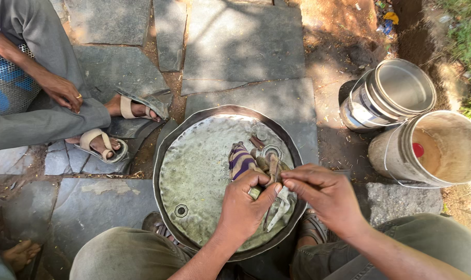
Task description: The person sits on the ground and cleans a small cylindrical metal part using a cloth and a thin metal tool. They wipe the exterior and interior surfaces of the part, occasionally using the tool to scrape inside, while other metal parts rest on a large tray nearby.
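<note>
Head view: left hand (244,206) curled tight around a small metal piece (255,192), fingers pressed together on it. Right hand (322,194) pinches the same piece from the right side, thumb and forefinger closed. Just beyond the grip lie a striped purple rag (239,159) and small round parts (271,152) on a drum lid (194,171). Two buckets (401,93) sit well right; another person's sandalled feet (103,145) far left
</note>
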